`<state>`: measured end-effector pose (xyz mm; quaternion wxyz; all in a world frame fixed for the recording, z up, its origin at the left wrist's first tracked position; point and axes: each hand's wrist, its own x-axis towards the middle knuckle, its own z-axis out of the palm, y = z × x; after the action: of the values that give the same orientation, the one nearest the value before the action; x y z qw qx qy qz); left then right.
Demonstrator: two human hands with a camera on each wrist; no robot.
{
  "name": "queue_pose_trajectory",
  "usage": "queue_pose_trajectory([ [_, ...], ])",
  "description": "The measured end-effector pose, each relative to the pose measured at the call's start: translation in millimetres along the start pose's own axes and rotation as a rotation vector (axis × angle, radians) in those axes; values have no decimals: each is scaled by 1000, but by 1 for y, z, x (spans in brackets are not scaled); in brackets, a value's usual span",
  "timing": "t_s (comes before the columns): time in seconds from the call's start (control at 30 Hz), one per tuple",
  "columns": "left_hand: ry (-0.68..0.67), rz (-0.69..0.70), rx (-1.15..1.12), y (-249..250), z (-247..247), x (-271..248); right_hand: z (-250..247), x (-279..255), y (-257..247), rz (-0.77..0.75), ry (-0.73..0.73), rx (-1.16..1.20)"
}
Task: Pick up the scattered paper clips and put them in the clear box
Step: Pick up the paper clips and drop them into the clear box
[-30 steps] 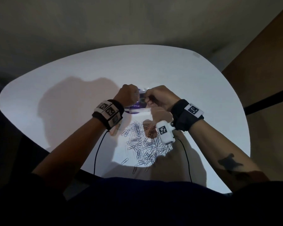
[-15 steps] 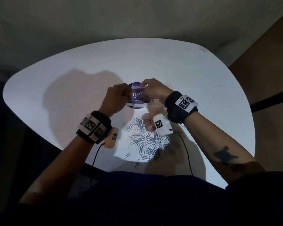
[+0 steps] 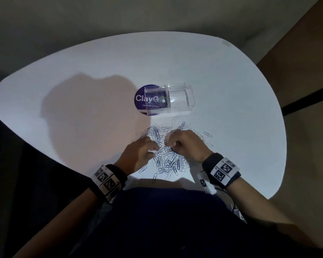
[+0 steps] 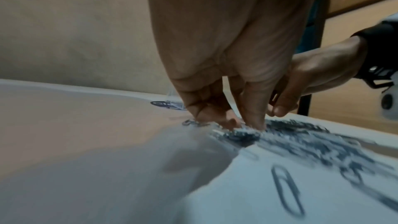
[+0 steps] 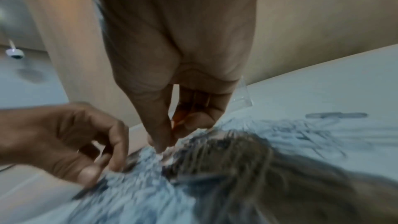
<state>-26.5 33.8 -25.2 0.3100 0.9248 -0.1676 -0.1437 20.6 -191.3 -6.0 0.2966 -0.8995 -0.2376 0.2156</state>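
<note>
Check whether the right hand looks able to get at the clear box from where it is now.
Probably yes. The right hand is down in the paper clips, and the clear box stands just beyond the pile on bare table, with only loose clips between them.

Both hands off the clear box, which now sits alone on the table. Left hand and right hand dropped back into the paper clips, fingers curled, pinching at them.
</note>
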Motion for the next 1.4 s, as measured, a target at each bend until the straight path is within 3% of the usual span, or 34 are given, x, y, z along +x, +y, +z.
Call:
queue_pose_trajectory([
  [0.3,8,-107,118,4,-4,-2,25,-13,16,0,83,-134],
  [0.47,128,-67,136,11,0,5,28,-13,12,7,128,-127],
  [0.57,150,-69,178,19,4,15,22,-13,14,57,179,18],
  [0.8,104,-137,151,25,13,29,-1,-20,7,300,323,647],
  [0.97,55,-86,-56,18,3,31,-5,-20,7,310,234,989],
  [1.1,74,-251,-490,15,-14,31,-1,-15,8,360,161,1117],
  [1.2,18,-400,-793,11,-20,31,2,-10,4,345,129,1015],
  [1.27,-8,-432,-829,10,-21,31,5,-8,2,304,142,746],
  [1.33,-23,-419,-722,7,-20,28,13,-3,5,206,159,412],
  [1.4,-5,-318,-444,4,-16,23,21,0,5,128,136,141],
])
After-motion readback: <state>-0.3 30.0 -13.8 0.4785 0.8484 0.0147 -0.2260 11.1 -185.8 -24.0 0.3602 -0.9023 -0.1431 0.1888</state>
